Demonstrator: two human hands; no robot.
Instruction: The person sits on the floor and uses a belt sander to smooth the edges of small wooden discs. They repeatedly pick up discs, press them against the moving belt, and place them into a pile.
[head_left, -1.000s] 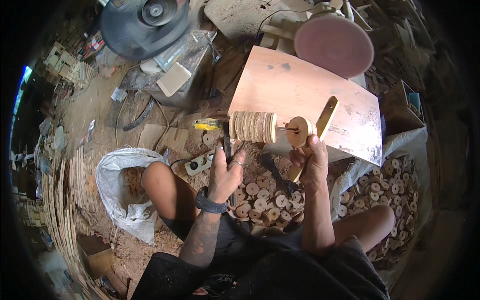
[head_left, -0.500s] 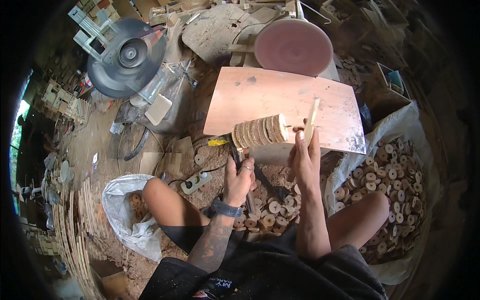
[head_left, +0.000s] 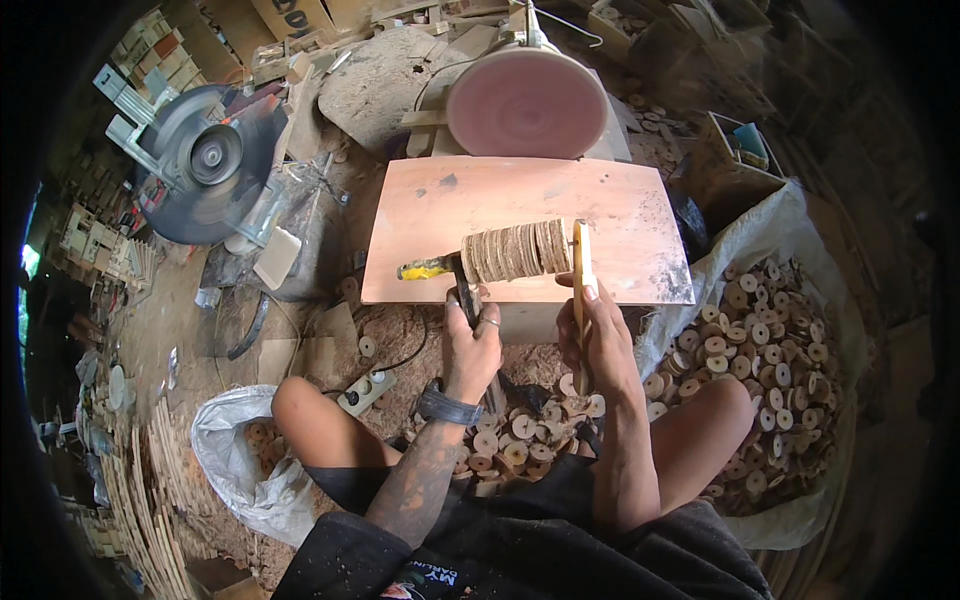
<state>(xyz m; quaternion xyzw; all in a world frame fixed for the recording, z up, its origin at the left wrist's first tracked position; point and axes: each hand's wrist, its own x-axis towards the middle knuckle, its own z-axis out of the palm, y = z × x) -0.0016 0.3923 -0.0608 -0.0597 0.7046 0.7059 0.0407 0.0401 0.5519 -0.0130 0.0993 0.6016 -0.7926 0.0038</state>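
A row of round wooden discs (head_left: 512,252) is threaded on a thin rod, lying nearly level above the board's near edge. At its left end is a dark piece with yellow on it (head_left: 425,269). My left hand (head_left: 472,350) is closed around the dark upright handle (head_left: 467,292) below that end. My right hand (head_left: 603,335) grips a flat, pale wooden strip (head_left: 583,250), held upright. The strip's upper end meets the rod's tip at the right of the discs; whether the tip enters it I cannot tell.
Behind the pale board (head_left: 480,190) stands a reddish sanding disc (head_left: 527,105). A dark, motion-blurred wheel (head_left: 212,160) is at the left. Loose discs (head_left: 525,428) lie between my legs and fill a white sack (head_left: 790,215) at the right. A power strip (head_left: 366,393) lies by my left knee.
The wooden strip was tilted and apart from the rod's tip; now it stands upright against it. The rod of discs has become more level. The whole view has shifted slightly.
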